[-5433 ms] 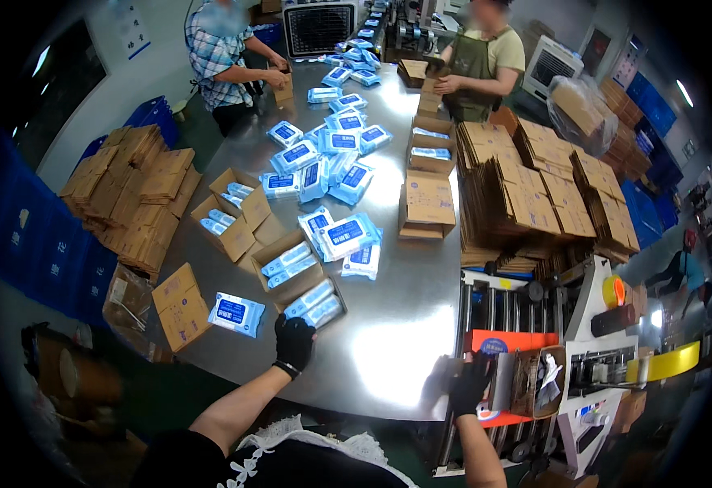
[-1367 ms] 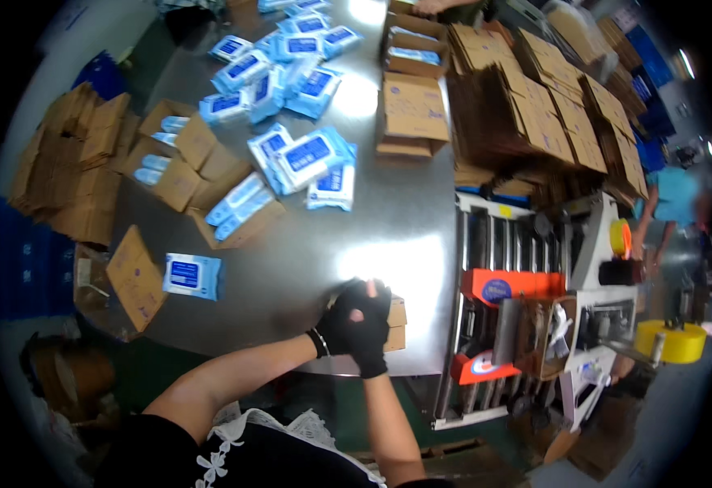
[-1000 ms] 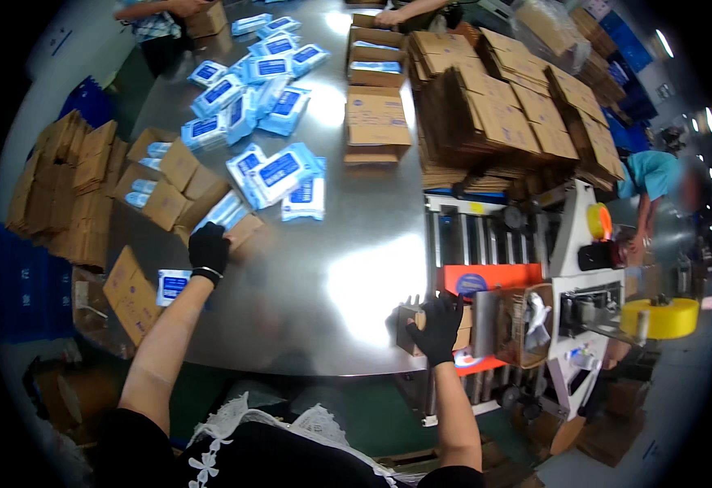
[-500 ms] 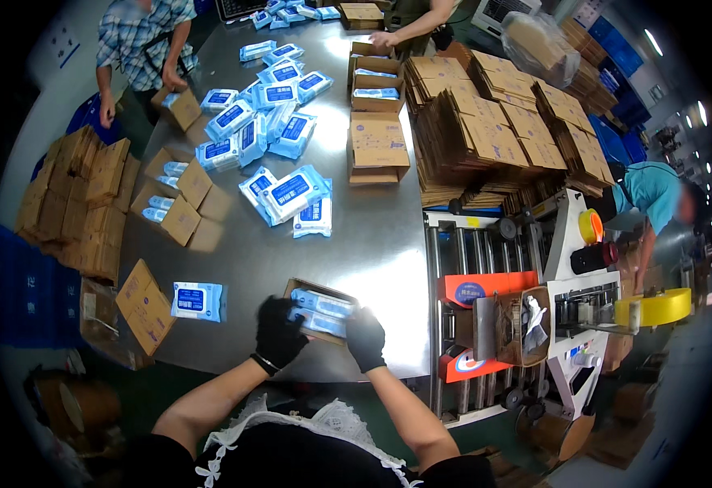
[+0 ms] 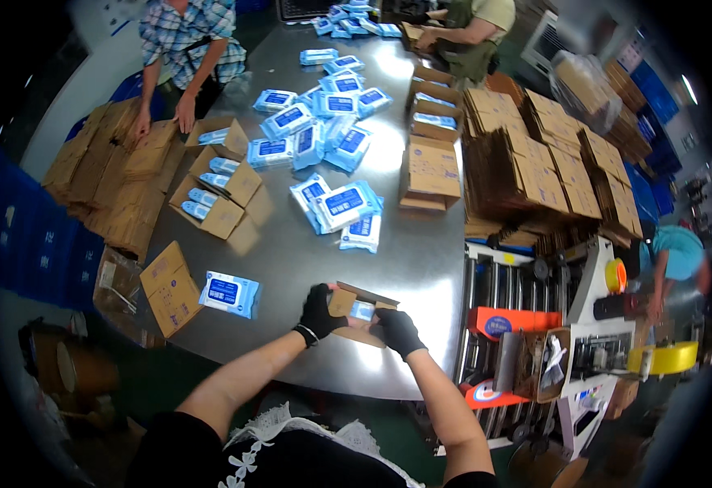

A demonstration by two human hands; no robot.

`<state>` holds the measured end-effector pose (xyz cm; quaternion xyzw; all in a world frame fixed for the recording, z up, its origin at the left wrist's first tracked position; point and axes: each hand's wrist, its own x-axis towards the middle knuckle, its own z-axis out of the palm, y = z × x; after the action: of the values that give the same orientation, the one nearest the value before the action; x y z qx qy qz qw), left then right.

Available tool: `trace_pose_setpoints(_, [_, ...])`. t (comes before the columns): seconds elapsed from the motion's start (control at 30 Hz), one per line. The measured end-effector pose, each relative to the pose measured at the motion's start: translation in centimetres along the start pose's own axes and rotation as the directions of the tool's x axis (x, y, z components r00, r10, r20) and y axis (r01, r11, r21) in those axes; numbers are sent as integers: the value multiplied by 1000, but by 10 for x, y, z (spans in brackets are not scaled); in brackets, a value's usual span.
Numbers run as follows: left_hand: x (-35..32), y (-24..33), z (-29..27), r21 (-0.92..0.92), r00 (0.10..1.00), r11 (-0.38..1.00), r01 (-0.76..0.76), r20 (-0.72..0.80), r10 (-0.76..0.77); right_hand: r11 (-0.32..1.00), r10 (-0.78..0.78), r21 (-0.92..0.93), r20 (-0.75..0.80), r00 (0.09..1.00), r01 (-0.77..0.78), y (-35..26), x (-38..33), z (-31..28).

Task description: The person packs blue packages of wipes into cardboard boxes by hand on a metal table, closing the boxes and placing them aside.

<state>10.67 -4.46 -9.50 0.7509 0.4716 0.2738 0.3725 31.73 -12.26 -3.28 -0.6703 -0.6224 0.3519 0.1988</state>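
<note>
Both the left hand (image 5: 320, 311) and right hand (image 5: 397, 331) wore black gloves around a brown cardboard box (image 5: 356, 309) showing blue inside. The wipe packs (image 5: 230, 293) were blue and white, the table (image 5: 291, 244) grey steel, the tape roll (image 5: 661, 358) seemingly yellow, a co-worker's shirt (image 5: 189, 37) blue plaid.

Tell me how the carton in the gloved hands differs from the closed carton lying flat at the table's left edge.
The held carton has open flaps and a blue pack inside; the edge carton shows no opening. The left hand and right hand grip the held carton; the edge carton lies untouched beside a loose wipes pack. Both are brown cardboard.
</note>
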Motion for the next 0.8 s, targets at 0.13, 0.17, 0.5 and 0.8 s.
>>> trace_pose_setpoints(0.13, [-1, -35, 41, -243, 923, 943, 225, 362, -127, 963, -104, -260, -144, 984, 64, -106, 31, -18])
trace_pose_setpoints(0.17, [13, -17, 44, -234, 836, 953, 192, 547, -35, 972, -176, -223, -454, 873, 80, -97, 37, -3])
trace_pose_setpoints(0.5, [-55, -3, -31, 104, 654, 993, -56, 756, -42, 923, 39, -354, -304, 952, -151, 40, -80, 30])
trace_pose_setpoints(0.8, [-65, -156, -263, 162, 799, 846, 508, -456, -392, 582, 190, -795, -73, 979, -172, 112, -134, -72])
